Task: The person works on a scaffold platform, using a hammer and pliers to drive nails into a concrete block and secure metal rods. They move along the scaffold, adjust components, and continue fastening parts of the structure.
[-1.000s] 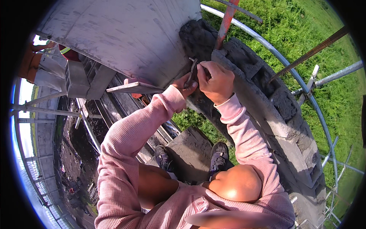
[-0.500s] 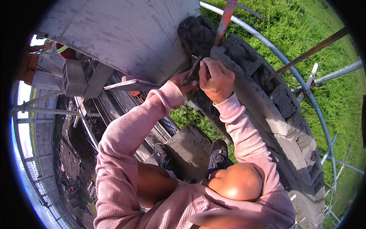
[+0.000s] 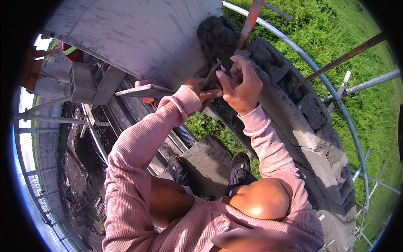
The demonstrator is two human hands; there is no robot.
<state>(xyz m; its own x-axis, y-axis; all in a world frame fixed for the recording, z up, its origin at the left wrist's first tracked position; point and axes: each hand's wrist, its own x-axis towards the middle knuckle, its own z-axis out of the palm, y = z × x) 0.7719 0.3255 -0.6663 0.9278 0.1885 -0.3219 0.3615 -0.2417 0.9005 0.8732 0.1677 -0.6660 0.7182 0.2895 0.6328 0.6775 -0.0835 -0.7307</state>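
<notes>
My left hand (image 3: 200, 90) grips a dark, narrow piece (image 3: 211, 79) with a thin pale tip at its top, below the grey, smeared panel (image 3: 138, 33). Just to its right, my right hand (image 3: 240, 84) is raised, thumb and index finger apart beside the pale tip; whether the thumb touches the piece is unclear. Rough concrete blocks (image 3: 312, 113), with dark mortar in their cores, form a wall to the right of my hands. A flat grey board (image 3: 149, 90) lies left of my left hand, next to a pinkish-red object.
Scaffold pipes (image 3: 346, 117), a red upright bar (image 3: 249, 25) and a rusty rod (image 3: 338, 59) surround the wall, with grass below. At the left are stacked blocks (image 3: 82, 84) and a co-worker's arm (image 3: 44, 52). My feet rest on a grey slab (image 3: 201, 166).
My right hand has loosened from its pinch on the dark piece, its index finger lifting and spreading away from the thumb. My left hand still holds the piece.
</notes>
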